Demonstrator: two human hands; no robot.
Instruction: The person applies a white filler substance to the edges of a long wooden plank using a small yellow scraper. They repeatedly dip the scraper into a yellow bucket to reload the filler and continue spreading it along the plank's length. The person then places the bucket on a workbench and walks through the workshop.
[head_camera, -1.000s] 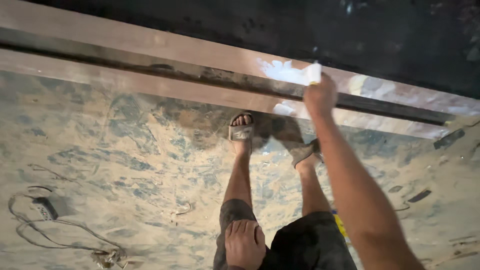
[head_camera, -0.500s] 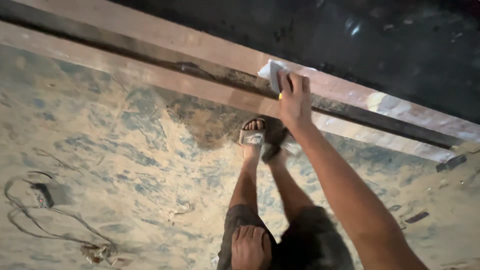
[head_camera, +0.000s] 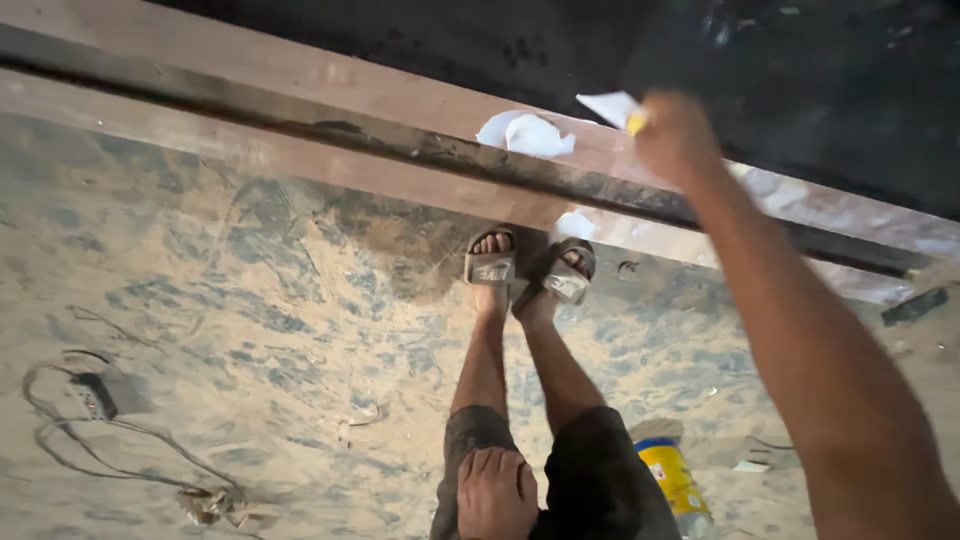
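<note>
Cable: at nine o'clock of our view we see a loose cable (head_camera: 95, 440) with a small dark box lying on the dusty floor (head_camera: 260, 300), well apart from our feet.
Left hand: at six o'clock our left hand (head_camera: 497, 493) rests flat on our thigh, fingers loosely curled, holding nothing.
Sandals: near the centre our sandals (head_camera: 528, 274) stand just beside the long wooden beam (head_camera: 300, 110).
White patch: at twelve o'clock a wet white patch (head_camera: 525, 133) sits on the beam.
Right hand: at one o'clock our right hand (head_camera: 675, 135) is closed around a white scraper (head_camera: 612, 106) with a yellow handle, blurred, held just above the beam.
Can: at five o'clock a yellow can (head_camera: 672, 476) stands just beside our leg.
Risk: we judge that a shifted knee could tip the can, or white paste could drip onto our toes below.
</note>
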